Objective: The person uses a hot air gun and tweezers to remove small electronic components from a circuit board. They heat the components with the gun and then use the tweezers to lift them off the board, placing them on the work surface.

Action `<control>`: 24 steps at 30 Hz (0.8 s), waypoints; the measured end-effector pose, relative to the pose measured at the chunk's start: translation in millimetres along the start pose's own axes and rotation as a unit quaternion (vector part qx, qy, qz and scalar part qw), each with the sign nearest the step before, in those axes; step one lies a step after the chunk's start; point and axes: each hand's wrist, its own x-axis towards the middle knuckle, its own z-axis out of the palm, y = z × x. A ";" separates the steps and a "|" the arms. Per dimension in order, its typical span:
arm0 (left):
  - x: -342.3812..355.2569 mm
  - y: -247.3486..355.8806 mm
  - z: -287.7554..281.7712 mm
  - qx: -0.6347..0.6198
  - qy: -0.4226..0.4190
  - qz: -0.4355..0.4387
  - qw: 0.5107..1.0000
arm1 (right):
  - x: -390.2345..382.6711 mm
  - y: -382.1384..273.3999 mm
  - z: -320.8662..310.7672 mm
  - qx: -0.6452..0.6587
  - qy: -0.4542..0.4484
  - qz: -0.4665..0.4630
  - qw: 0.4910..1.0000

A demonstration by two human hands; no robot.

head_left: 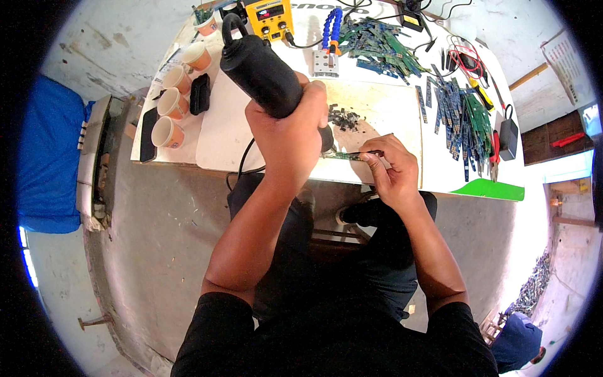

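My left hand (290, 135) grips a thick black hot-air tool handle (259, 68), its nozzle end pointing down at a narrow green circuit board (344, 155) near the table's front edge. My right hand (391, 171) holds thin tweezers (367, 152), their tips on that board. A small heap of dark removed chips (344, 117) lies just behind the board on a pale work mat (383, 110). The tool's black cable (244, 160) drops over the table edge.
A yellow rework station (269, 17) stands at the back. Piles of green and blue circuit boards (461, 116) cover the back and right. Several paper cups (171, 100) and a black phone (149, 133) line the left edge. Pliers (495, 151) lie right.
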 end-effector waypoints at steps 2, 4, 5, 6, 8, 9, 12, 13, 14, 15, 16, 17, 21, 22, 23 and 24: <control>-0.2 -0.1 0.0 0.004 0.003 -0.002 1.000 | 0.8 -1.3 -0.3 0.000 0.001 0.004 1.000; -0.5 0.3 0.6 0.000 0.007 -0.006 1.000 | 0.7 -1.5 0.0 0.001 0.002 0.005 1.000; -0.6 0.1 -0.1 0.004 0.010 -0.003 1.000 | 0.5 -1.6 0.0 0.002 0.003 0.006 1.000; -0.4 -0.4 -1.3 0.008 0.012 0.000 1.000 | 0.6 -2.6 -1.0 -0.002 0.006 0.009 1.000; 0.4 -0.8 -1.9 0.004 0.020 0.002 1.000 | 1.6 -5.1 -4.1 -0.010 0.013 0.016 1.000; 0.8 -0.5 -1.5 -0.004 0.025 0.001 1.000 | 3.1 -3.9 -3.8 -0.023 0.036 0.018 0.999; -0.7 1.7 2.0 -0.032 0.036 -0.014 0.999 | 7.3 2.6 -4.8 -0.058 0.090 0.034 0.994; -0.6 2.3 2.8 -0.043 0.039 -0.020 0.998 | 8.2 4.8 -4.8 -0.067 0.097 0.045 0.992; -0.9 1.8 3.6 -0.039 0.035 -0.020 0.998 | 8.3 6.8 -5.1 -0.076 0.105 0.057 0.990; -1.7 0.5 4.4 -0.035 0.032 -0.020 0.999 | 5.5 8.8 -8.0 -0.084 0.112 0.052 0.989; -2.9 -0.6 3.7 -0.029 0.031 -0.019 0.999 | 2.5 8.8 -10.7 -0.070 0.116 0.066 0.989; -3.9 -1.8 3.6 -0.031 0.023 -0.016 0.999 | -1.0 8.6 -13.9 -0.056 0.119 0.081 0.988; -8.7 -4.1 6.4 -0.024 0.003 -0.014 1.000 | -18.3 25.7 -25.5 0.023 0.117 0.095 0.988; -9.2 -4.0 7.6 -0.019 0.002 -0.015 1.000 | -20.3 27.1 -26.3 0.045 0.116 0.100 0.987; -9.3 -4.7 8.3 -0.033 0.002 -0.017 0.999 | -22.9 25.7 -26.1 0.047 0.111 0.099 0.988; -9.7 -5.9 8.7 -0.048 0.003 -0.019 0.999 | -23.2 25.2 -25.9 0.048 0.113 0.090 0.988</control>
